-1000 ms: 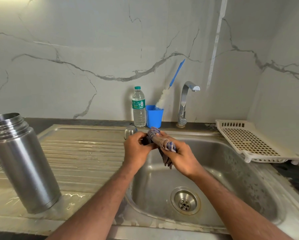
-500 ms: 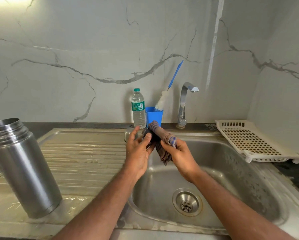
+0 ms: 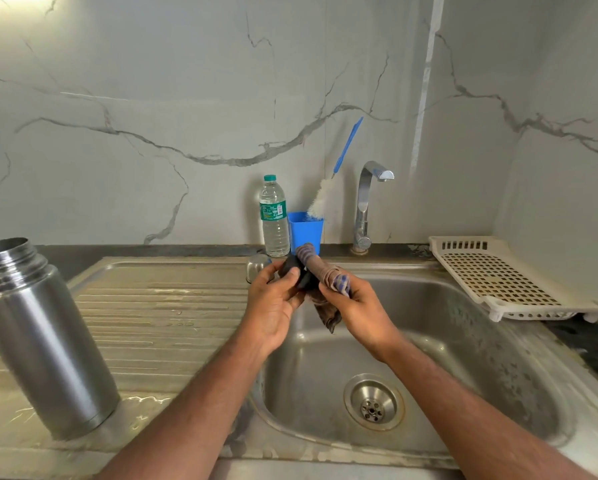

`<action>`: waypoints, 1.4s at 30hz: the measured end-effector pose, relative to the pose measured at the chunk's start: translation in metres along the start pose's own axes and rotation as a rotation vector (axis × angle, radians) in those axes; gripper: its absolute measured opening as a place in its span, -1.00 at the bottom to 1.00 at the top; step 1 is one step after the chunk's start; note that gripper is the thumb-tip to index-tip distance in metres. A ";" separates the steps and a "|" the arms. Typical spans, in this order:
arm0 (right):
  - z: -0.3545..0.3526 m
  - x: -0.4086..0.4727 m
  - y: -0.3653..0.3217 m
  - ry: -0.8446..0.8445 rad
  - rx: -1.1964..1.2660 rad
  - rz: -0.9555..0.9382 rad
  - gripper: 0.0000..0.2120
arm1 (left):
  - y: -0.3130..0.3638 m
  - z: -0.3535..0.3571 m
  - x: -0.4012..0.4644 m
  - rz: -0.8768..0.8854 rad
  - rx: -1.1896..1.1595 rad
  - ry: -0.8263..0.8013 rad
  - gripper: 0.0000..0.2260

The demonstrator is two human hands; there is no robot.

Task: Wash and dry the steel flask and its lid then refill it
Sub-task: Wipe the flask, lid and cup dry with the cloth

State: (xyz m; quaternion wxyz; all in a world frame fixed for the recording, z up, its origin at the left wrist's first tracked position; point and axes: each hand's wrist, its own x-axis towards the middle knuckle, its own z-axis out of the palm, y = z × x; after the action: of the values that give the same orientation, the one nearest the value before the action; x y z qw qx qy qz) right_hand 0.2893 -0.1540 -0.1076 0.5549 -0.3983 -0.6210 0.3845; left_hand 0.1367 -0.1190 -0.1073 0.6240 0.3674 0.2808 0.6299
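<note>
The open steel flask (image 3: 37,337) stands upright on the wet draining board at the left. Over the sink's left rim my left hand (image 3: 273,306) holds a small black lid part (image 3: 295,273) between thumb and fingers. My right hand (image 3: 356,310) grips a brown and blue checked cloth (image 3: 320,277), which is pressed against the black part and hangs down below my fingers. A steel cup lid (image 3: 257,266) lies on the draining board just behind my left hand.
A water bottle (image 3: 274,216) and a blue cup (image 3: 306,232) with a blue-handled bottle brush (image 3: 325,195) stand behind the sink, next to the tap (image 3: 368,202). A cream plastic rack (image 3: 498,278) sits at the right. The sink basin (image 3: 463,341) holds no dishes.
My left hand has shifted its hold and turned the black lid part so that more of it shows. The cloth stays against it in my right hand.
</note>
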 end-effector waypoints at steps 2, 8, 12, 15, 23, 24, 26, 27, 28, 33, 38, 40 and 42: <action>0.001 0.000 -0.002 -0.027 -0.057 -0.027 -0.58 | -0.001 -0.004 -0.003 -0.014 0.200 -0.042 -0.74; -0.011 0.005 0.004 0.007 0.229 0.187 -0.73 | -0.008 0.007 -0.010 0.018 0.332 -0.115 -0.78; -0.012 0.004 0.002 0.037 0.079 0.041 -0.71 | -0.003 0.004 -0.004 0.074 0.274 -0.007 -0.77; -0.016 0.003 0.002 -0.008 -0.231 -0.087 -0.59 | -0.002 -0.007 -0.004 0.095 0.557 0.094 -0.71; -0.017 0.012 0.009 0.013 -0.580 -0.157 -0.38 | 0.003 -0.018 -0.002 0.170 0.698 -0.056 -0.63; -0.020 0.013 0.010 0.028 -0.593 -0.147 -0.37 | 0.001 -0.016 -0.004 0.180 0.709 -0.092 -0.59; -0.025 0.014 0.011 0.017 -0.616 -0.141 -0.40 | -0.003 -0.014 -0.003 0.194 0.712 -0.099 -0.55; -0.027 0.014 0.012 0.002 -0.616 -0.143 -0.46 | -0.004 -0.014 -0.001 0.206 0.711 -0.069 -0.55; -0.028 0.013 0.012 -0.014 -0.608 -0.149 -0.52 | -0.005 -0.015 0.001 0.213 0.706 -0.024 -0.56; -0.020 0.010 0.011 -0.056 -0.582 -0.210 -0.61 | -0.005 -0.022 0.008 0.188 0.646 0.077 -0.62; -0.026 0.014 0.016 0.007 -0.532 -0.085 -0.55 | -0.001 -0.019 0.001 0.238 0.717 -0.115 -0.54; -0.024 0.012 0.015 -0.011 -0.496 -0.108 -0.60 | -0.001 -0.019 0.004 0.261 0.687 -0.061 -0.56; -0.021 0.009 0.015 -0.033 -0.503 -0.142 -0.58 | 0.000 -0.019 0.006 0.270 0.666 -0.054 -0.59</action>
State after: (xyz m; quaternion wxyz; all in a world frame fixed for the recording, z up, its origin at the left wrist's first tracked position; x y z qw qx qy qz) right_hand 0.3104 -0.1392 -0.1161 0.4539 -0.4729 -0.7324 0.1843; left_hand 0.1213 -0.1115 -0.1172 0.3885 0.6007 0.4033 0.5706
